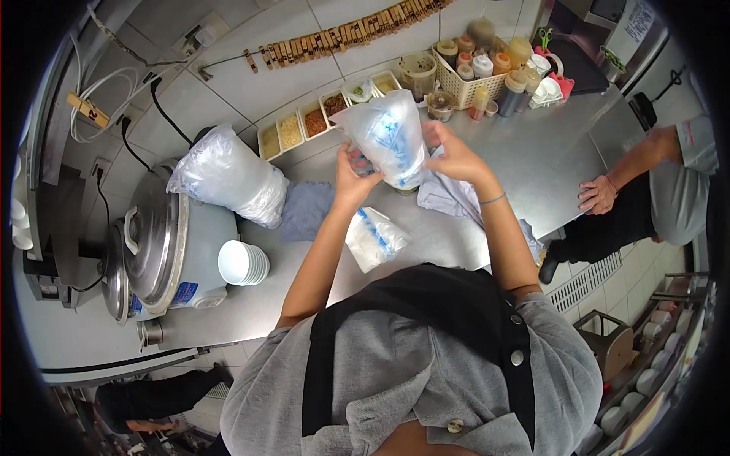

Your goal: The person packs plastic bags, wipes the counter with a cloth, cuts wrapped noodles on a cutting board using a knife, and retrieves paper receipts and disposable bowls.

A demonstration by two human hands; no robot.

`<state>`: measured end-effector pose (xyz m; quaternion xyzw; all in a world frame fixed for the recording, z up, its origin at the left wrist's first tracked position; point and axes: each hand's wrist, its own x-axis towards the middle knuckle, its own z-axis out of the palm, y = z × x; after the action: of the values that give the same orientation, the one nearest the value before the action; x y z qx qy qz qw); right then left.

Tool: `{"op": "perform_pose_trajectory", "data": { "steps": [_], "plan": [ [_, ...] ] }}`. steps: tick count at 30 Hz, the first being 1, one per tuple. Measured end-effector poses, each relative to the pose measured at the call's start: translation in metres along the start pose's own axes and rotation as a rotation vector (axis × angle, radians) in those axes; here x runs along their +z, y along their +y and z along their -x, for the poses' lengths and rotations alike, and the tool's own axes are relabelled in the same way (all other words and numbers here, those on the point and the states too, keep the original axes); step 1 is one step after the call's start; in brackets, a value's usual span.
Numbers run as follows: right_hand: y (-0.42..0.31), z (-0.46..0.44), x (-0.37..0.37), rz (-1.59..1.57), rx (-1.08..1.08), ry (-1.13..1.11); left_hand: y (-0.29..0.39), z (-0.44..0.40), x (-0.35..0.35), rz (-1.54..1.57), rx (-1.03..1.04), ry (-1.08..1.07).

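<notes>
Near the back of the steel counter, a plastic bag with blue print (pixel 391 137) stands upright between my two hands. My left hand (pixel 356 178) is at its left side, fingers apart and partly curved. At its right side is my right hand (pixel 458 156), thumb and fingers spread around the bag's edge. Whether either palm presses on the bag is hard to tell. A flat plastic bag with a blue stripe (pixel 376 238) lies below it. Left of my hands are a blue-grey cloth (pixel 306 211) and a larger filled plastic bag (pixel 228 176). A pale cloth (pixel 449 197) lies under my right hand.
Food trays (pixel 313 121) line the wall beside a basket of bottles (pixel 473 87). Stacked white cups (pixel 243 263) stand by large lidded pots (pixel 156 239) at left. A co-worker's hand (pixel 598 194) rests at the counter's right edge. Another person (pixel 152 399) is at lower left.
</notes>
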<state>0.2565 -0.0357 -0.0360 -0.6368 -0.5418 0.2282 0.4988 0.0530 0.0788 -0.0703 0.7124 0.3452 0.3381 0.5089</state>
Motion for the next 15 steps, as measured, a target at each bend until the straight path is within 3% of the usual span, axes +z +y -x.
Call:
{"op": "perform_pose_trajectory", "data": {
  "steps": [1,3,4,6,7,10,15],
  "plan": [
    [-0.011,0.0,-0.006,0.148,-0.228,0.033,0.013,-0.002,0.0,-0.001,0.002,0.004],
    [-0.038,-0.013,0.006,-0.044,-0.286,0.131,0.036,-0.003,0.002,0.214,0.461,-0.089],
    [-0.048,-0.018,0.017,-0.231,-0.341,0.231,0.039,-0.002,0.006,0.212,0.456,-0.09],
    [-0.056,-0.024,0.041,-0.198,-0.295,0.272,0.045,0.0,0.018,0.223,0.215,-0.157],
    [-0.057,-0.026,0.046,-0.162,-0.259,0.316,0.053,0.005,0.02,0.043,0.243,-0.104],
    [-0.048,-0.023,0.055,-0.215,-0.19,0.304,0.032,-0.001,0.026,0.134,0.331,-0.087],
    [-0.025,-0.011,0.052,-0.167,-0.174,0.255,0.015,0.003,0.029,0.029,0.33,-0.117]
  ]
}}
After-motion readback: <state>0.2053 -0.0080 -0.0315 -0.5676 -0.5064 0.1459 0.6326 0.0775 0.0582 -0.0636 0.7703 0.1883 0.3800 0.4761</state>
